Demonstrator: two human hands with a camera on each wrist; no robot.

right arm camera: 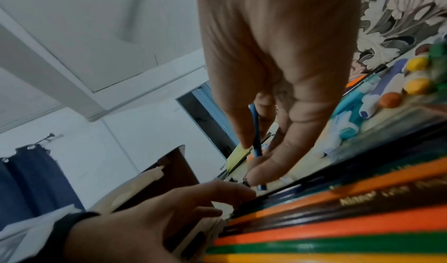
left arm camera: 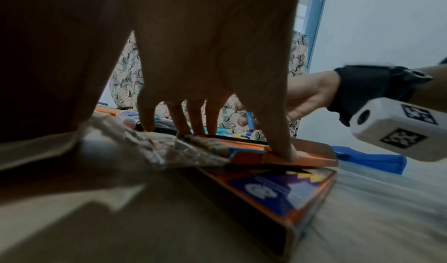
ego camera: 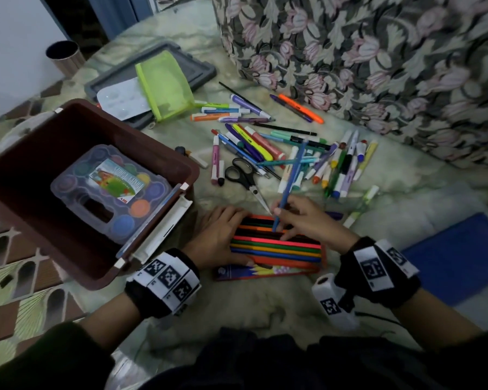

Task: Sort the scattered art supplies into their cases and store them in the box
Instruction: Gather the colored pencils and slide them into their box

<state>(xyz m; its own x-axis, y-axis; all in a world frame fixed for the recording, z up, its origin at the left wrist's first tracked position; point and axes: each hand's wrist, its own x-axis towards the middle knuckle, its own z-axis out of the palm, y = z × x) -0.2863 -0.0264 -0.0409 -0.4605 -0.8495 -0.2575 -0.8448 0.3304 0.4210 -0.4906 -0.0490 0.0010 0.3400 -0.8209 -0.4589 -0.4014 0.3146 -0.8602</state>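
**Pencils go in the case on a soft, pale blanket**

The person sits at a pale green, fluffy blanket [ego camera: 265,299] that covers the floor. At the left edge a patterned mat [ego camera: 20,291] with brown and green shapes shows. Behind the blanket stands a big seat with a flower cover [ego camera: 364,52]. The wall [ego camera: 9,38] is white, and a small round bin [ego camera: 65,56] stands by it. The right wrist view shows a white ceiling, a dark blue curtain [right arm camera: 36,181] and an open doorway.

The pencil case [ego camera: 276,246] lies open on the blanket, just in front of the person. Colored pencils lie in it side by side. The left hand [ego camera: 220,235] lies flat on the left end of the case with straight fingers and presses it down. The right hand [ego camera: 307,218] pinches a blue pencil [ego camera: 289,187] between thumb and fingers. The pencil stands up tilted, with its low end in the case.

The brown box [ego camera: 40,153] sits open at the left. A clear paint set [ego camera: 110,192] lies inside it. Behind the case, many markers [ego camera: 265,142] and pens lie in a messy pile, with black scissors [ego camera: 243,175] among them. A green mesh pouch [ego camera: 166,85] rests on a gray lid [ego camera: 200,71] farther back. A blue flat thing [ego camera: 457,254] lies at the right.
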